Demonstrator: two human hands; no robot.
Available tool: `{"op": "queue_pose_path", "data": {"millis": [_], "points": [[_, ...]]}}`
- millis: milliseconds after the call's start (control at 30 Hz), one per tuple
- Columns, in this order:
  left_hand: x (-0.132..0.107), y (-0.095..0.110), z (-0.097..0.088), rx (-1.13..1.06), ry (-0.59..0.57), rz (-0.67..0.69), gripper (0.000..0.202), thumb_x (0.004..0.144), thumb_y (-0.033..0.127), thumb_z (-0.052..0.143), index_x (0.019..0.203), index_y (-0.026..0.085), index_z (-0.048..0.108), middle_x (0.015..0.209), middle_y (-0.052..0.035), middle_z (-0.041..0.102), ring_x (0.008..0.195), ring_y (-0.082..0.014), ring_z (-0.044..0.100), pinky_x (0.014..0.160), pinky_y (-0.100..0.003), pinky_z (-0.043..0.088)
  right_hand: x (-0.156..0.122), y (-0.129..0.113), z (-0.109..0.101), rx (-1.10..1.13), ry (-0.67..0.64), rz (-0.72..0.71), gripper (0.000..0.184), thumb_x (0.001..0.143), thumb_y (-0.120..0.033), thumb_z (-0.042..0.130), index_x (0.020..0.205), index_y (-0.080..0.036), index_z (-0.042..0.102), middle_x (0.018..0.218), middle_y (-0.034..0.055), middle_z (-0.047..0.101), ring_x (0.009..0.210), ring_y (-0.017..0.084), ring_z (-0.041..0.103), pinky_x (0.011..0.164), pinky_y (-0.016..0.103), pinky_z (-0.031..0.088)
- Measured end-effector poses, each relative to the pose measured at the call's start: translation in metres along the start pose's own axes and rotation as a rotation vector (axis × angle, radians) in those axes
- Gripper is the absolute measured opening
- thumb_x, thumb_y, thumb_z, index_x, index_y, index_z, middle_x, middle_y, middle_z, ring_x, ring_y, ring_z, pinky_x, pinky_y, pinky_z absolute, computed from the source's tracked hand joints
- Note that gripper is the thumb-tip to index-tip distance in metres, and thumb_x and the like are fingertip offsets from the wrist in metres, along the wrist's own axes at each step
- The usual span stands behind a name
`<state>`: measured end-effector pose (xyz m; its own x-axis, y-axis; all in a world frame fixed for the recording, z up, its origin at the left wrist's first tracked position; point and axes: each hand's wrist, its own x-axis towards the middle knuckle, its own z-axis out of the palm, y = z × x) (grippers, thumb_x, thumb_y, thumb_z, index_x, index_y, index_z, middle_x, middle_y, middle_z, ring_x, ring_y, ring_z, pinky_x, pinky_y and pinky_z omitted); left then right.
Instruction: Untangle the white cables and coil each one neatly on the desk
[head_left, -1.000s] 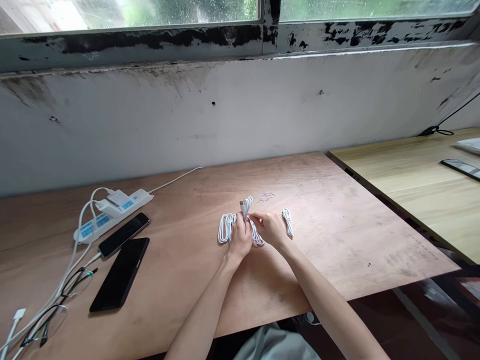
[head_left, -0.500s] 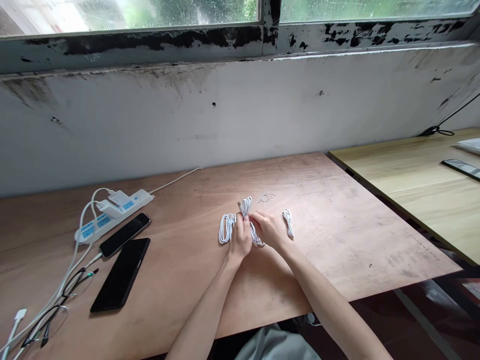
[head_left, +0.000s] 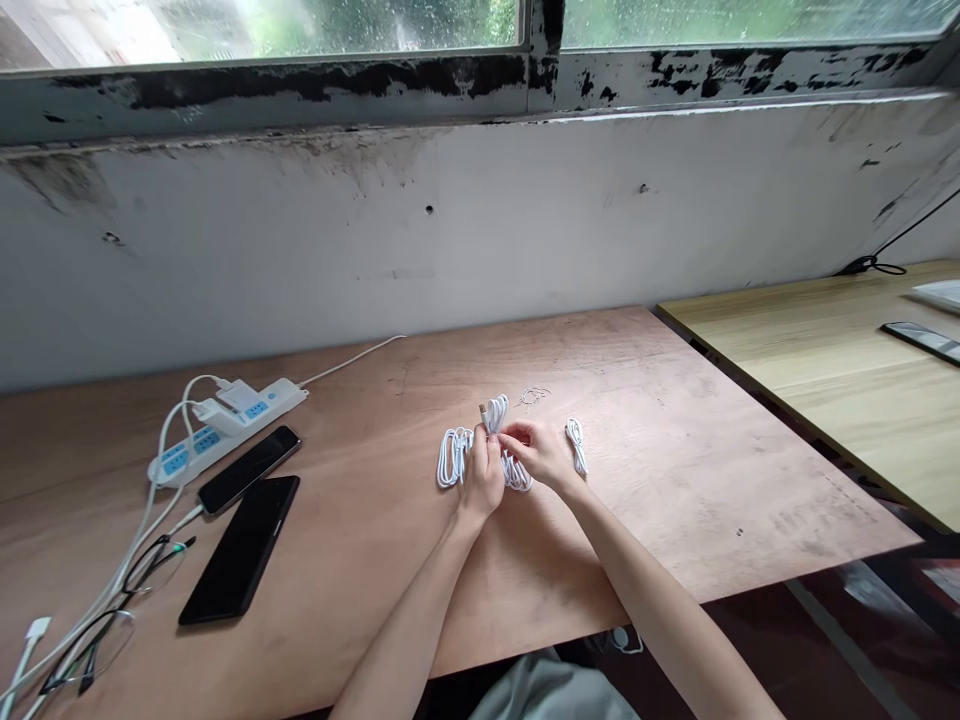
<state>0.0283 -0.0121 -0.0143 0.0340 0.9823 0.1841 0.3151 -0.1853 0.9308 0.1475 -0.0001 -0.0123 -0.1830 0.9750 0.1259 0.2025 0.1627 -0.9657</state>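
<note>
Here, left hand [head_left: 484, 480] pinches upright white cable [head_left: 496, 411]; right hand [head_left: 540, 452] alongside, hold unclear; power strip [head_left: 285, 394], any print illegible.

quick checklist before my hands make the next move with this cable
1. Left hand gripping the looped white USB cable: ok, loops stand above the fist.
2. USB plug free of the fingers: ok, sticks up beside the loops.
3. Right hand fingertips at the bundle: ok, just below the loops.
4. Tie fastened round it: cannot tell, fingers hide that spot.
5. Left-hand coiled cable well away: not ok, partly behind the left hand.
</note>
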Motion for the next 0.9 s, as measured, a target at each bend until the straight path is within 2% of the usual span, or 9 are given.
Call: {"op": "queue_pose_path", "data": {"millis": [200, 400, 500, 700, 800, 900], "points": [[-0.001, 0.003, 0.002, 0.015, 0.003, -0.006, 0.019, 0.089, 0.029, 0.031, 0.092, 0.021, 0.048, 0.085, -0.0030, 0.057, 0.079, -0.0160, 0.054, 0.075, -0.028, 0.040, -0.001, -0.003, -0.004, -0.031, 0.031, -0.014, 0.022, 0.080, -0.035, 0.054, 0.077, -0.014, 0.060, 0.075, 0.0058, 0.065, 0.066, 0.015, 0.059, 0.060, 0.025, 0.046], [-0.002, 0.002, 0.004, 0.035, 0.021, -0.004, 0.017, 0.088, 0.028, 0.033, 0.089, 0.021, 0.048, 0.081, -0.0031, 0.056, 0.074, -0.0155, 0.053, 0.068, -0.026, 0.039, -0.001, -0.009, -0.009, -0.267, 0.015, -0.062, 0.014, 0.083, -0.023, 0.050, 0.075, -0.015, 0.059, 0.071, 0.0041, 0.064, 0.060, 0.012, 0.055, 0.056, 0.023, 0.039], [0.000, 0.001, 0.003, 0.045, -0.019, 0.000, 0.022, 0.089, 0.031, 0.031, 0.089, 0.020, 0.050, 0.077, -0.0025, 0.056, 0.068, -0.0147, 0.052, 0.064, -0.026, 0.039, -0.002, -0.011, -0.011, -0.398, 0.000, -0.132, 0.012, 0.083, -0.015, 0.046, 0.077, -0.016, 0.057, 0.072, 0.0026, 0.063, 0.061, 0.012, 0.054, 0.057, 0.022, 0.036], [0.005, 0.001, -0.004, 0.079, -0.096, -0.019, 0.034, 0.090, 0.036, 0.028, 0.077, 0.017, 0.052, 0.070, -0.0026, 0.056, 0.064, -0.0143, 0.052, 0.061, -0.025, 0.038, -0.004, -0.009, -0.014, -0.636, -0.122, -0.250, 0.015, 0.084, -0.008, 0.039, 0.085, -0.017, 0.051, 0.073, 0.0030, 0.061, 0.057, 0.012, 0.049, 0.055, 0.023, 0.031], [0.008, 0.003, -0.008, 0.061, -0.176, -0.005, 0.033, 0.090, 0.036, 0.031, 0.083, 0.016, 0.057, 0.075, -0.0034, 0.061, 0.068, -0.0144, 0.054, 0.065, -0.025, 0.040, -0.005, -0.007, -0.016, -0.755, -0.125, -0.248, 0.018, 0.084, -0.004, 0.037, 0.089, -0.016, 0.049, 0.077, 0.0046, 0.060, 0.059, 0.013, 0.049, 0.054, 0.024, 0.030], [0.011, 0.004, -0.013, 0.027, -0.264, 0.013, 0.031, 0.088, 0.035, 0.038, 0.094, 0.016, 0.061, 0.083, -0.0041, 0.064, 0.074, -0.0148, 0.056, 0.070, -0.025, 0.042, -0.005, -0.006, -0.018, -0.770, -0.127, -0.262, 0.019, 0.086, -0.005, 0.034, 0.094, -0.016, 0.048, 0.082, 0.0063, 0.059, 0.065, 0.015, 0.050, 0.057, 0.025, 0.031]]}}
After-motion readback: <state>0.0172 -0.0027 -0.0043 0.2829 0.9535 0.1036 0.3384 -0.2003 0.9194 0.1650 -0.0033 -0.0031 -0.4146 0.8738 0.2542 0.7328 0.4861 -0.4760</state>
